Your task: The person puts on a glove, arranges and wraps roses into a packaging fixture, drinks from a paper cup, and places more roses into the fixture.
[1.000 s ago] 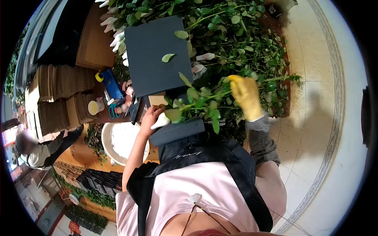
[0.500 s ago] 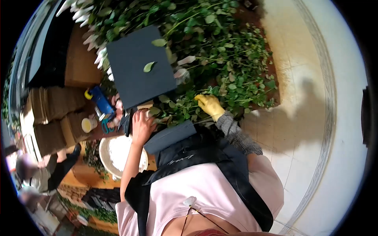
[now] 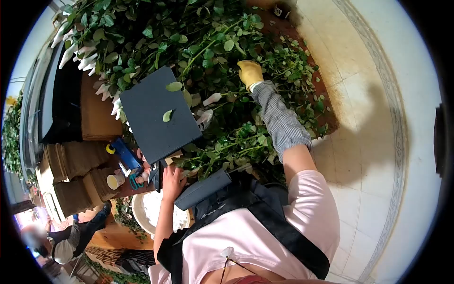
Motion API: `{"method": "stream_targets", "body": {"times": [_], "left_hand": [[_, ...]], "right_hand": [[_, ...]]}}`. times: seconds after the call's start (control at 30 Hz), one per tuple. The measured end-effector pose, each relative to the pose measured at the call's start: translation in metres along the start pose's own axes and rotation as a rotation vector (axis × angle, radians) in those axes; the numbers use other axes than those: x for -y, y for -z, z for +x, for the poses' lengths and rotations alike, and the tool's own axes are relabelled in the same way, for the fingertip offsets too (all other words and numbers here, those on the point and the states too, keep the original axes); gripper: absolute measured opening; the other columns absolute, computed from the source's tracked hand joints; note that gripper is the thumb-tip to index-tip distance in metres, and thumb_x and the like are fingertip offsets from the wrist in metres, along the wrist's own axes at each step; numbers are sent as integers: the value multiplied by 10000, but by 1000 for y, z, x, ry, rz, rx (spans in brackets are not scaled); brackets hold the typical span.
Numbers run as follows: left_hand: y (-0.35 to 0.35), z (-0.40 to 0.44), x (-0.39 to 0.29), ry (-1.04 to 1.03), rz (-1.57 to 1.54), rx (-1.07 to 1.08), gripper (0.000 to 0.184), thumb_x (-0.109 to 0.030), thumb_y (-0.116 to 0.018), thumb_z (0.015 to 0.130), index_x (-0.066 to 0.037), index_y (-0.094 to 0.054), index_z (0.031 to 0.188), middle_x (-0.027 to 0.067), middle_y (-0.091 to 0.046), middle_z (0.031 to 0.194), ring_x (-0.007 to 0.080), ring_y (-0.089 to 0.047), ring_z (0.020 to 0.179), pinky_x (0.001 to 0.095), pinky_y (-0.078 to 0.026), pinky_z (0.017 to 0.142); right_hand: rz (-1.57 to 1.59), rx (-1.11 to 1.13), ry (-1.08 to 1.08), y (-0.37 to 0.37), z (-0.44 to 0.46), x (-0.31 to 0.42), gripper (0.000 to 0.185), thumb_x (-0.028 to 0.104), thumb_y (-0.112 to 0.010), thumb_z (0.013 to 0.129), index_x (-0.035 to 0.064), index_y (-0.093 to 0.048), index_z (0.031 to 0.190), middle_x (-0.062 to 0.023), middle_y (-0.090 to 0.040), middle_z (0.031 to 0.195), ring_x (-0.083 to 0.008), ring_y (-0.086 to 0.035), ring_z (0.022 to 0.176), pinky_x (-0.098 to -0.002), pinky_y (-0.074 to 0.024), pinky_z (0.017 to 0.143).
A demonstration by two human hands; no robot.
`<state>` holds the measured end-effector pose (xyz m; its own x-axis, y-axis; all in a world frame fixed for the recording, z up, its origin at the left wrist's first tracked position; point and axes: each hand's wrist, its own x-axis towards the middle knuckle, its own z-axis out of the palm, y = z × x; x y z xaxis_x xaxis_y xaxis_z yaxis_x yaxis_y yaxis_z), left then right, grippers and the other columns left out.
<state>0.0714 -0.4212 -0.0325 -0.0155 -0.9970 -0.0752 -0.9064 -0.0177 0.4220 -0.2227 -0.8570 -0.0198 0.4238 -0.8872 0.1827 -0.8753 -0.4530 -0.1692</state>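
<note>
My bare left hand [image 3: 174, 182] rests at the near table edge, fingers forward and partly apart, with nothing visible in them. Beside it lie a dark-handled cutting tool [image 3: 155, 176] and a bit of cardboard [image 3: 173, 157]. Farther out, my right hand [image 3: 250, 74] in a yellow glove reaches among leafy rose stems [image 3: 222, 61], its fingers curled; what they hold is hidden by the glove and leaves. Between the hands lies a nearer row of leafy stems [image 3: 231, 146]. A dark flat board [image 3: 161, 113] with loose leaves on it covers part of the pile.
Pale wrapped flower heads [image 3: 85, 59] line the pile's left side. Stacked cardboard [image 3: 78, 163], a white cup [image 3: 115, 181], teal scissors [image 3: 137, 182] and a blue object [image 3: 125, 154] stand left. A white-filled tub [image 3: 158, 210] sits below. Another person [image 3: 71, 239] is at lower left.
My right hand has moved away from my body, from the near stems into the farther part of the pile. My left hand stays near the table edge. The view has shifted slightly.
</note>
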Motion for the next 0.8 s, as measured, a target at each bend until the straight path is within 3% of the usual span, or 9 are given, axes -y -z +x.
{"method": "stream_targets", "body": {"times": [0.07,0.17,0.3,0.43,0.5,0.57,0.67,0.7,0.8], "left_hand": [[4,0,-4,-13,-36,-24,422,-98,-761,713,-76,-588,1097,188,-530,1166,393,-516,1064,470,-454,909],[1,0,-3,-4,-120,-77,417,-71,-752,709,-72,-603,1098,195,-532,1166,399,-516,1065,473,-453,917],[0,-5,-3,59,-162,-76,502,-67,-753,706,-31,-574,1174,198,-552,1133,394,-523,1057,469,-450,927],[-6,-4,1,38,-198,-158,580,-75,-759,709,8,-538,1239,187,-572,1123,390,-534,1055,467,-449,930],[-4,-5,-1,58,-198,-155,603,-86,-768,711,1,-539,1262,177,-576,1133,386,-538,1056,460,-451,928],[-7,-6,2,72,-198,-144,611,-95,-776,713,-4,-542,1270,172,-579,1130,381,-542,1053,451,-453,925],[-8,-5,4,63,-193,-157,616,-119,-782,720,-20,-546,1280,165,-578,1114,381,-544,1041,452,-455,915],[-8,-6,5,62,-194,-155,617,-127,-783,721,-26,-547,1282,163,-577,1111,380,-544,1036,454,-455,913],[-17,-8,11,55,-218,-177,616,-138,-785,724,-35,-550,1284,160,-574,1108,377,-541,1038,458,-453,906]], "right_hand": [[-274,107,41,-45,8,-21,287,156,-718,797,114,-703,1080,-112,-712,1067,-285,-625,1106,-432,-472,970],[-178,-9,49,-27,8,-13,180,155,-694,791,111,-728,962,-95,-694,1031,-280,-617,1070,-415,-436,998],[-51,-117,64,18,-9,-4,375,174,-678,848,63,-647,1205,-139,-690,1057,-323,-617,1039,-462,-452,953],[182,-238,118,78,5,57,285,133,-659,865,57,-677,1139,-166,-696,1034,-350,-651,936,-435,-511,873],[133,-350,347,99,14,106,381,82,-671,863,100,-638,1243,-122,-666,1225,-295,-628,1143,-411,-469,1048],[-403,-337,519,91,27,130,444,43,-553,941,128,-515,1375,-106,-416,1531,-269,-381,1419,-415,-257,1214],[-417,-176,517,62,57,136,353,117,-488,961,140,-586,1300,-61,-445,1515,-219,-386,1416,-420,-237,1213],[-294,-156,487,62,61,139,271,105,-527,919,118,-673,1147,-50,-587,1378,-197,-479,1338,-410,-296,1173],[-139,-526,503,77,63,137,196,87,-546,861,75,-703,977,-72,-709,1128,-242,-622,1145,-422,-395,1075]]}}
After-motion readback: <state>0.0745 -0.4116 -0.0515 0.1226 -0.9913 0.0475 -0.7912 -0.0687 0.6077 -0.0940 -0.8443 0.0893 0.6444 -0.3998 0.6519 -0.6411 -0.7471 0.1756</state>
